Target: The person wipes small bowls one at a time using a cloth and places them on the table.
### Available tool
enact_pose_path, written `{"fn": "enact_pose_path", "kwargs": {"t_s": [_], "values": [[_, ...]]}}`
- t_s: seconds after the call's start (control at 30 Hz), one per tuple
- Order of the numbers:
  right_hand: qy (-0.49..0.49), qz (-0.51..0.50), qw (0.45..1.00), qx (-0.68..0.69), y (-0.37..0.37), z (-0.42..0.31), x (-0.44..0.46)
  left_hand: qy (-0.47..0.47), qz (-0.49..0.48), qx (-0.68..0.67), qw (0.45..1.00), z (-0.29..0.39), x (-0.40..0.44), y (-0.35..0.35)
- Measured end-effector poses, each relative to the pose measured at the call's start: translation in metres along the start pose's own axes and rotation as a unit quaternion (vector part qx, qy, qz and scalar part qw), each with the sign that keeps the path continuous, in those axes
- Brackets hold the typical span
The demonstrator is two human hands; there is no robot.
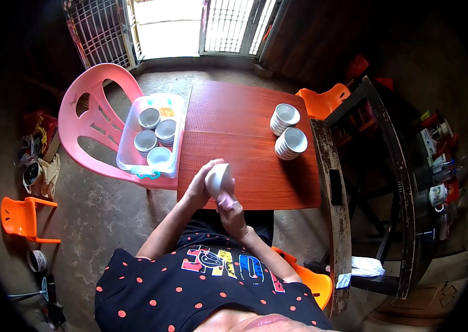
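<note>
A white bowl (218, 178), tilted on its side, is held over the near edge of the table. My left hand (197, 188) grips it from the left, fingers along its outside. My right hand (234, 217) is closed on a pale pink cloth (226, 201), which presses against the bowl's lower side. Two stacks of white bowls, a nearer stack (291, 144) and a farther stack (285, 117), stand upright on the table's right part. To the left, a clear plastic bin (125, 148) contains several more stacked bowls (160, 157).
The red-brown table (228, 110) lies in front of me. A pink chair (70, 124) carries the bin. Along the right stands a worn dark wooden frame (338, 232). Orange chairs (318, 101) are around the table, and a small orange chair (18, 217) is far left.
</note>
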State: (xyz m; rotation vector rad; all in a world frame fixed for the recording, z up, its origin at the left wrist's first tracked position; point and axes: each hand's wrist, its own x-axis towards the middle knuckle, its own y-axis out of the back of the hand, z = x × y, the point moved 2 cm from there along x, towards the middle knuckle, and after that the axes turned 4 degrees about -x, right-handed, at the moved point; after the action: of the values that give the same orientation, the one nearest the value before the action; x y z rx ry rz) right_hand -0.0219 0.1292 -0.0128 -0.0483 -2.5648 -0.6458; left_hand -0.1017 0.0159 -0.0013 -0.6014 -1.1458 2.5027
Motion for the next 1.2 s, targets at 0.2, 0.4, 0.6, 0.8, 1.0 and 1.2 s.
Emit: {"fn": "enact_pose_path", "kwargs": {"t_s": [0.2, 0.4, 0.6, 0.8, 1.0, 1.2], "values": [[-0.103, 0.026, 0.993, 0.045, -0.005, -0.004, -0.003, -0.092, -0.072, 0.130, 0.985, -0.005, -0.010, -0.006], [-0.060, 0.039, 0.997, 0.031, 0.009, -0.007, 0.008, 0.035, -0.036, 0.254, 0.966, 0.005, 0.002, 0.017], [-0.262, 0.038, 0.860, 0.436, 0.011, -0.032, 0.019, -0.325, -0.014, 0.382, 0.865, 0.025, -0.018, -0.029], [0.160, -0.059, 0.961, -0.217, 0.006, -0.004, 0.019, -0.045, 0.026, 0.034, 0.998, 0.013, -0.011, -0.015], [0.029, -0.111, 0.990, -0.086, 0.002, -0.015, -0.006, 0.099, 0.031, -0.040, 0.994, -0.002, -0.005, 0.004], [0.144, -0.067, 0.978, -0.134, 0.008, 0.003, 0.012, 0.099, 0.001, -0.080, 0.992, -0.009, -0.008, -0.011]]}}
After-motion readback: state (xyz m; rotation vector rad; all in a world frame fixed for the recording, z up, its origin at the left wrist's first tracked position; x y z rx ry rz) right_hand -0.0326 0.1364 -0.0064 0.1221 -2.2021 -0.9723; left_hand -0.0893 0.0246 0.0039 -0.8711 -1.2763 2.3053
